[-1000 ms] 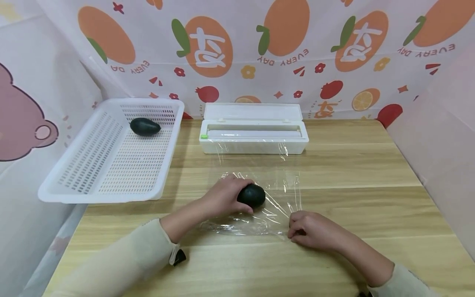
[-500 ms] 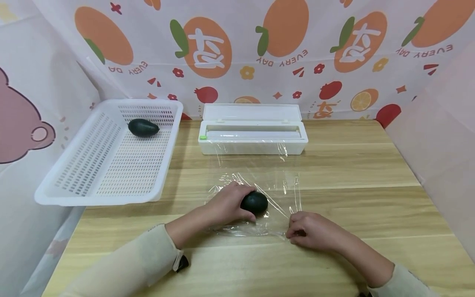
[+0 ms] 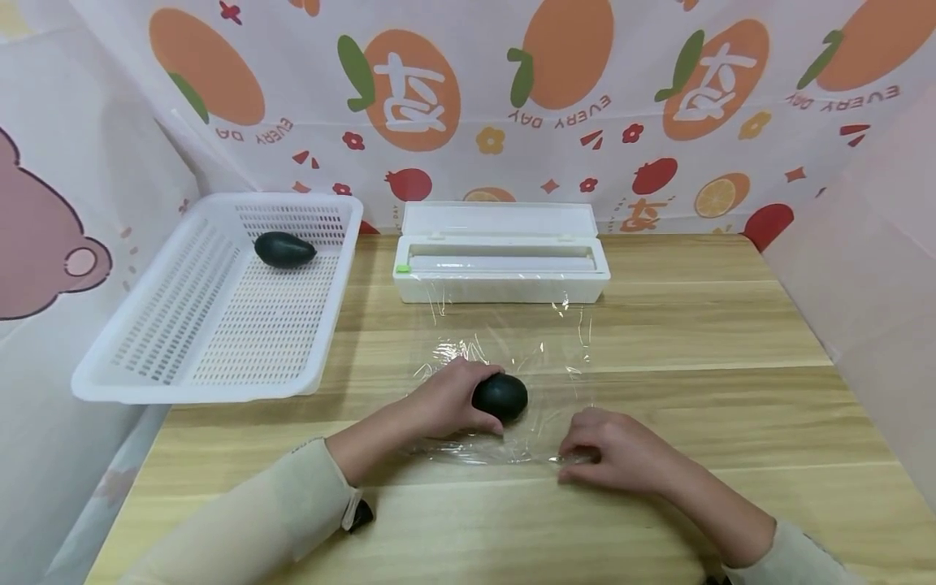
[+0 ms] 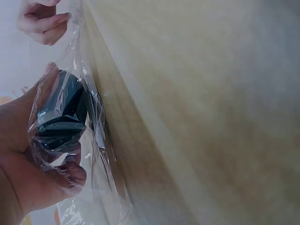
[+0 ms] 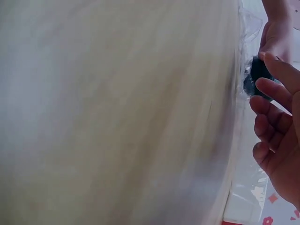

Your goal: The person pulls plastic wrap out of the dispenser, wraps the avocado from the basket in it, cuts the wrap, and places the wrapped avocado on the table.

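Note:
My left hand (image 3: 455, 400) holds a smooth dark green avocado (image 3: 504, 397) over a sheet of clear plastic wrap (image 3: 544, 357) on the table. In the left wrist view, wrinkled wrap (image 4: 89, 117) covers the near side of the avocado (image 4: 70, 108) and the fingertips. At the wrap's near right corner is my right hand (image 3: 613, 449), its thumb and fingers apart. Loosely bent fingers of the right hand (image 5: 276, 122) show in the right wrist view with nothing visible between them. Behind, the wrap runs out of a white dispenser box (image 3: 504, 291) with its lid raised.
To the left stands a white perforated basket (image 3: 314, 325), with another dark green avocado (image 3: 284, 249) at its back. A green slider (image 3: 402, 269) sits at the left end of the dispenser. Printed cloth (image 3: 307, 81) hangs behind the wooden table (image 3: 702, 341).
My left hand has moved the avocado slightly right and nearer. The right hand's thumb and fingers have parted at the wrap's corner, where they were pinched together.

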The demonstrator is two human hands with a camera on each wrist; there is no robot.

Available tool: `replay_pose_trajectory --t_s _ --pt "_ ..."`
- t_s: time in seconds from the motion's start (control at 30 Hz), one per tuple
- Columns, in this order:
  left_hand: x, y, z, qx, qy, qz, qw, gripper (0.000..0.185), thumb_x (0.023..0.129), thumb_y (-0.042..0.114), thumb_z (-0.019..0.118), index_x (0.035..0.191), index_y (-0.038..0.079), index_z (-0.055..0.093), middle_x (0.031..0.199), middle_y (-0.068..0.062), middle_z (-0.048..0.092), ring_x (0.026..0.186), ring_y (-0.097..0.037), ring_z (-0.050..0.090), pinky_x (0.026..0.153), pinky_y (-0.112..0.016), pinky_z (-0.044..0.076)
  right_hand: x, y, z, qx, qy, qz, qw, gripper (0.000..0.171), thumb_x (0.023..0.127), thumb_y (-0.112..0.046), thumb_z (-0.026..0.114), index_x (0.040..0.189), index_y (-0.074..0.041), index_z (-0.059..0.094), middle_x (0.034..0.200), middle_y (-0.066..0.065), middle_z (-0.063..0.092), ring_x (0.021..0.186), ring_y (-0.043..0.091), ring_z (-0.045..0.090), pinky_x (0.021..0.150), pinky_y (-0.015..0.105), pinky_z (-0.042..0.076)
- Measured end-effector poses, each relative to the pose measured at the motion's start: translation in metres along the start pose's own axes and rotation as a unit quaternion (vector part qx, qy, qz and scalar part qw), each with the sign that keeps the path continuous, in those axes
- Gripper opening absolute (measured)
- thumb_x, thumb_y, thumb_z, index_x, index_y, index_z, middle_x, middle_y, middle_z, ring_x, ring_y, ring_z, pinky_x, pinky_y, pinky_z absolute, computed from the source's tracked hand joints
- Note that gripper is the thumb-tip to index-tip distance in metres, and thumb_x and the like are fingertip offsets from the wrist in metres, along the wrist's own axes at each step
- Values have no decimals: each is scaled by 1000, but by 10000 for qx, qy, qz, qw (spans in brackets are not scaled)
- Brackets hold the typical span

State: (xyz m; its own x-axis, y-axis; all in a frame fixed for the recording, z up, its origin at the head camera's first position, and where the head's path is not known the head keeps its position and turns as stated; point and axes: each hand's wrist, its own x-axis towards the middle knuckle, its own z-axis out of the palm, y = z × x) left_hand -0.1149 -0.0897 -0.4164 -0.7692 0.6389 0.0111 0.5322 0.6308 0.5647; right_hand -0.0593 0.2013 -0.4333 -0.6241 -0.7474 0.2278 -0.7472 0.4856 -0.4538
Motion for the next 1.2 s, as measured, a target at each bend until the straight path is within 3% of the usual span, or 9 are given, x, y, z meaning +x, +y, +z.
replay_pose_trajectory --t_s 0.13,0.3,0.53,0.67,0.83,1.07,1.2 --pt "-1 -2 1 -138 21 -109 9998 69 66 43 90 121 10 64 107 1 70 92 -15 57 84 -33 48 7 -5 2 -213 127 -105 9996 26 80 -47 78 92 -25 72 83 -16 58 75 -2 46 66 12 40" --pt "-2 -4 2 -420 15 -360 9985 69 68 44 88 122 9 62 110 0 66 96 -16 55 85 -34 48 17 -13 8 -642 -137 118 9978 36 76 -52 79 98 -23 71 87 -16 58 79 0 49 69 18 45" --pt "-3 -3 3 -608 -52 -460 9971 69 72 42 87 126 10 58 115 -1 62 101 -18 51 88 -35 47 23 -19 16 -866 -379 295 9951 10 79 -28 80 85 -23 74 82 -15 57 76 2 51 69 22 48" --pt "-3 -1 2 -602 -6 -494 9970 70 70 42 88 126 11 59 112 -1 63 99 -19 52 87 -35 47 25 -19 16 -727 -227 225 9968 6 81 -24 79 79 -24 74 79 -17 58 75 1 53 69 21 48" --pt "-1 -2 1 -513 27 -524 9973 77 70 45 88 131 13 55 112 -4 64 99 -21 55 87 -38 48 31 -20 8 -288 -117 365 9989 4 84 -22 77 82 -23 74 81 -17 58 76 0 52 67 20 49" --pt "1 -4 -1 -398 -34 -25 9992 72 74 44 85 133 15 54 125 -2 62 110 -19 56 96 -39 46 47 -15 -7 236 -81 671 9974 6 86 -20 74 84 -24 70 81 -18 58 73 6 56 66 19 47" --pt "-1 -4 -3 -400 -187 -39 9990 71 80 45 79 138 15 51 131 -5 59 116 -21 53 98 -40 44 53 -12 -11 539 -171 932 9940 5 87 -20 72 85 -23 68 81 -17 58 73 6 55 64 21 47"
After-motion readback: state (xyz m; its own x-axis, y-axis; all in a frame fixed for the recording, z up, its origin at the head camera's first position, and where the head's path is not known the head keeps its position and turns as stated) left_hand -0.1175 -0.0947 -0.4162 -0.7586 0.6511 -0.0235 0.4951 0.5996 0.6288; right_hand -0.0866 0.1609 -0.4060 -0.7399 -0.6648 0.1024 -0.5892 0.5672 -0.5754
